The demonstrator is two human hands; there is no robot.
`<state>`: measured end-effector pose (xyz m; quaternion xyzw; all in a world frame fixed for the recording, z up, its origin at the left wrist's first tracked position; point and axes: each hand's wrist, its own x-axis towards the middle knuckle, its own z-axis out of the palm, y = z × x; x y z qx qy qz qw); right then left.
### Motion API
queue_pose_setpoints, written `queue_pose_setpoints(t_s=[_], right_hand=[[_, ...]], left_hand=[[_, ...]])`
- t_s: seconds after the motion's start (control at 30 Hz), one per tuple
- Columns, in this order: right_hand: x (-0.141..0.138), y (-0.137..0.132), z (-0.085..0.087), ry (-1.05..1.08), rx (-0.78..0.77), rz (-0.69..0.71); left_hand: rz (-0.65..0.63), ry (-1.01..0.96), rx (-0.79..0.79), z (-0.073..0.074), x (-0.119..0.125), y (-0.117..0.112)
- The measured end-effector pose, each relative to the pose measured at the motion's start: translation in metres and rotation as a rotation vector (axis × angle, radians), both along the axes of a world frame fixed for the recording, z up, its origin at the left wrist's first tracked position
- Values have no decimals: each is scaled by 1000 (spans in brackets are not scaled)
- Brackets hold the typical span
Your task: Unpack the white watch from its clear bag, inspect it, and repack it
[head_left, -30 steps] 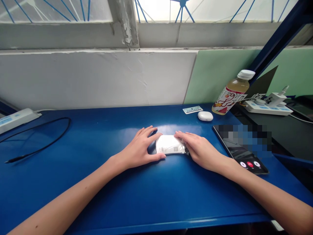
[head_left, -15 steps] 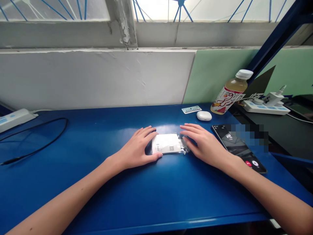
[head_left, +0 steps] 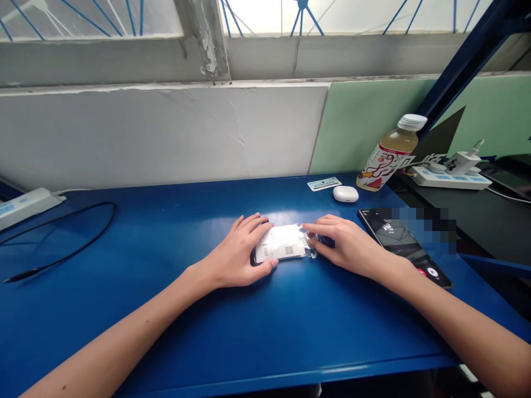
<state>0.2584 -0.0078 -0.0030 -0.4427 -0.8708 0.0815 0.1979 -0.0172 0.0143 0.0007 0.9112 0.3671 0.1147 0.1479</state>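
A small white packet (head_left: pixel 280 242) in a clear plastic wrapper lies flat on the blue desk (head_left: pixel 265 331). Its face carries printed text, a barcode and a square code. My left hand (head_left: pixel 240 251) grips the packet's left end, thumb on the near edge and fingers on the far edge. At the other end, my right hand (head_left: pixel 344 243) pinches the loose transparent flap of the wrapper between thumb and fingers. What is inside the wrapper cannot be made out.
To the right lie a phone (head_left: pixel 406 249), a white earbud case (head_left: pixel 345 194) and a printed card (head_left: pixel 324 184). A drink bottle (head_left: pixel 388 155) stands behind them beside a power strip (head_left: pixel 450 178). On the left are another power strip (head_left: pixel 29 205) and a black cable (head_left: pixel 66 257).
My right hand has closed its spread fingers onto the wrapper's right end. The packet has tilted slightly, and my left thumb and fingers have shifted a little to the right.
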Motion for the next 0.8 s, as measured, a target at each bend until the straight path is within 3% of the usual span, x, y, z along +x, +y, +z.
queue_pose_setpoints(t_s=[0.3, 0.63, 0.8], right_hand=[[0, -3, 10, -7, -9, 41], [-3, -5, 2, 27, 37, 68], [2, 0, 8, -62, 87, 69]], left_hand=[[20, -10, -20, -3, 4, 4], [-47, -23, 17, -5, 3, 6], [-22, -28, 39, -3, 3, 8]])
